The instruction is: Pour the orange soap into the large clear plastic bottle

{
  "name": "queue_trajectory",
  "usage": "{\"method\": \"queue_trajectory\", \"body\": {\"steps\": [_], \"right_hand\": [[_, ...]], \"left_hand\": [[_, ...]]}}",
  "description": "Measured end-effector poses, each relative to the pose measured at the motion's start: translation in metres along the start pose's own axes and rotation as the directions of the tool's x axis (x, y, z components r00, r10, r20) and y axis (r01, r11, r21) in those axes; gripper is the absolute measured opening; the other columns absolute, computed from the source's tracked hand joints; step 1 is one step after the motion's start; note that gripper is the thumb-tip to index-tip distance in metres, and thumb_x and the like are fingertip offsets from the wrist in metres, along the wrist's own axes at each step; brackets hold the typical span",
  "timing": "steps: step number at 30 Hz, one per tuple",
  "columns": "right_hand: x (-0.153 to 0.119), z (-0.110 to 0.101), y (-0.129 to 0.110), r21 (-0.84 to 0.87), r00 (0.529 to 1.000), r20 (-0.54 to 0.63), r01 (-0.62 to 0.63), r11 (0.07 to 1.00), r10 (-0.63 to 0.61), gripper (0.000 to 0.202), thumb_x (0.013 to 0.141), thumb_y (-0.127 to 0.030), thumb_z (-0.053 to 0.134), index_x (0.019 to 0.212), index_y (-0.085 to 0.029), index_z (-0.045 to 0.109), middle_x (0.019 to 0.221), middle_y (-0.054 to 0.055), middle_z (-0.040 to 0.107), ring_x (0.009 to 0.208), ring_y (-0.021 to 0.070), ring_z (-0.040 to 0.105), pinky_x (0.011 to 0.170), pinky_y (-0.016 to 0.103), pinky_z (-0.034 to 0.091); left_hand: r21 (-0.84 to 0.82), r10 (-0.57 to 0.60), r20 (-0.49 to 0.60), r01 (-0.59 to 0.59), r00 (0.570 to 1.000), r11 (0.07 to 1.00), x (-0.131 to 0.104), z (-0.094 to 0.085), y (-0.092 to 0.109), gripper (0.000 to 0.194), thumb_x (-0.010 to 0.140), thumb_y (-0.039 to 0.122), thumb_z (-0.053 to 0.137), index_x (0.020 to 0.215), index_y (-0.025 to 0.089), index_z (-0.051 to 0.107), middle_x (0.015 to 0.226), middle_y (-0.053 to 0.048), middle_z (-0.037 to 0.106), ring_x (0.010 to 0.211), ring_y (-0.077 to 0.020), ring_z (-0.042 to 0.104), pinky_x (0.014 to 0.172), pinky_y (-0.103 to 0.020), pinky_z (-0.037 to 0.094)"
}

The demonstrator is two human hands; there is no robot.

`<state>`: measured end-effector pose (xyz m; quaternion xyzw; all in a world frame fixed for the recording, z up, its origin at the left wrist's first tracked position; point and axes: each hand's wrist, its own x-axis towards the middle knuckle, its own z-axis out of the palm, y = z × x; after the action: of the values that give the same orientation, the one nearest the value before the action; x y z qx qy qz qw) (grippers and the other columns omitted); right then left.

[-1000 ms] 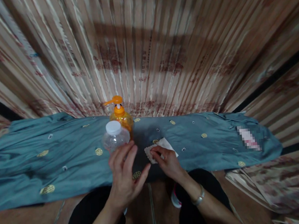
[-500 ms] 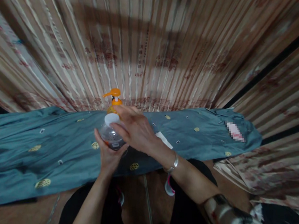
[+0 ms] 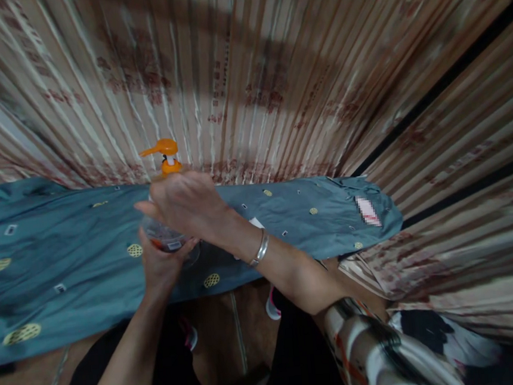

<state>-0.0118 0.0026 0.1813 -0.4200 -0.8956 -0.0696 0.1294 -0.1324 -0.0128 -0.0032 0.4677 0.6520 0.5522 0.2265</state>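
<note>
Over the top of the clear jar point(image 3: 164, 235) the right hand point(image 3: 189, 201) has been moved, and the white lid seen before is now covered. The right fingers are bent, but whether the lid is gripped cannot be told. The jar is held round its side by the left hand point(image 3: 160, 265). Just behind, an orange pump bottle point(image 3: 167, 147) is partly hidden. Some white paper point(image 3: 256, 223) is seen to the right, on the cloth-covered desk point(image 3: 81, 244).
</note>
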Motion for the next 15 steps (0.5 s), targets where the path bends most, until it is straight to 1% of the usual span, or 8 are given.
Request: {"method": "queue_trajectory", "body": {"steps": [3, 5, 9, 11, 13, 14, 15], "right_hand": [[0.000, 0.002, 0.002, 0.032, 1.000, 0.022, 0.004, 0.999, -0.004, 0.038, 0.122, -0.040, 0.050, 0.108, -0.015, 0.076, 0.097, 0.010, 0.076, 0.100, 0.0240, 0.074, 0.094, 0.035, 0.060], [-0.001, 0.003, 0.002, 0.049, 0.999, 0.031, 0.008, 0.999, -0.009, 0.041, 0.123, -0.038, 0.047, 0.108, -0.014, 0.076, 0.097, 0.010, 0.077, 0.100, 0.0237, 0.074, 0.092, 0.033, 0.060], [-0.001, 0.003, 0.000, 0.050, 1.000, 0.006, 0.011, 0.999, -0.011, 0.038, 0.119, -0.042, 0.059, 0.108, -0.013, 0.079, 0.100, 0.013, 0.079, 0.100, 0.0255, 0.077, 0.093, 0.036, 0.062], [0.000, 0.003, -0.002, 0.051, 1.000, 0.004, 0.017, 0.999, -0.017, 0.035, 0.118, -0.041, 0.062, 0.107, -0.013, 0.081, 0.100, 0.013, 0.080, 0.099, 0.0255, 0.078, 0.093, 0.036, 0.063], [0.001, 0.002, -0.003, 0.053, 1.000, 0.015, 0.027, 0.998, -0.027, 0.035, 0.119, -0.038, 0.060, 0.106, -0.014, 0.081, 0.100, 0.012, 0.080, 0.099, 0.0241, 0.078, 0.093, 0.034, 0.062], [0.001, 0.002, -0.003, 0.054, 0.999, 0.021, 0.028, 0.998, -0.030, 0.035, 0.119, -0.037, 0.058, 0.106, -0.015, 0.081, 0.100, 0.012, 0.081, 0.099, 0.0236, 0.078, 0.093, 0.033, 0.062], [0.002, 0.001, -0.003, 0.055, 0.999, 0.025, 0.028, 0.998, -0.029, 0.035, 0.120, -0.037, 0.057, 0.106, -0.015, 0.081, 0.100, 0.012, 0.081, 0.099, 0.0235, 0.077, 0.092, 0.033, 0.062]], "left_hand": [[-0.006, -0.067, 0.022, 0.067, 0.998, 0.998, -0.001, -0.002, 0.010, 0.081, 0.046, 0.053, 0.097, 0.107, 0.026, 0.051, 0.092, 0.001, 0.069, 0.084, -0.0264, 0.069, 0.076, -0.042, 0.061], [0.006, -0.098, 0.026, 0.098, 0.995, 0.995, -0.001, -0.004, 0.015, 0.078, 0.044, 0.052, 0.096, 0.102, 0.027, 0.051, 0.088, 0.003, 0.068, 0.080, -0.0252, 0.067, 0.073, -0.041, 0.058], [0.046, -0.147, 0.030, 0.145, 0.989, 0.988, 0.000, -0.006, 0.020, 0.075, 0.042, 0.045, 0.097, 0.098, 0.028, 0.051, 0.079, 0.006, 0.062, 0.076, -0.0238, 0.063, 0.069, -0.037, 0.050], [0.068, -0.168, 0.026, 0.166, 0.986, 0.984, 0.001, -0.008, 0.021, 0.074, 0.043, 0.039, 0.099, 0.097, 0.027, 0.051, 0.077, 0.007, 0.059, 0.075, -0.0227, 0.061, 0.068, -0.035, 0.047], [0.089, -0.185, 0.017, 0.183, 0.983, 0.979, 0.002, -0.008, 0.019, 0.073, 0.045, 0.035, 0.102, 0.097, 0.026, 0.053, 0.076, 0.008, 0.058, 0.074, -0.0221, 0.060, 0.067, -0.035, 0.047], [0.097, -0.189, 0.017, 0.187, 0.982, 0.978, 0.002, -0.008, 0.018, 0.071, 0.048, 0.034, 0.104, 0.099, 0.024, 0.056, 0.077, 0.007, 0.059, 0.075, -0.0217, 0.061, 0.066, -0.034, 0.048], [0.104, -0.192, 0.018, 0.189, 0.981, 0.976, 0.002, -0.007, 0.016, 0.066, 0.056, 0.036, 0.104, 0.101, 0.022, 0.059, 0.081, 0.005, 0.062, 0.076, -0.0210, 0.062, 0.067, -0.034, 0.050]]}}
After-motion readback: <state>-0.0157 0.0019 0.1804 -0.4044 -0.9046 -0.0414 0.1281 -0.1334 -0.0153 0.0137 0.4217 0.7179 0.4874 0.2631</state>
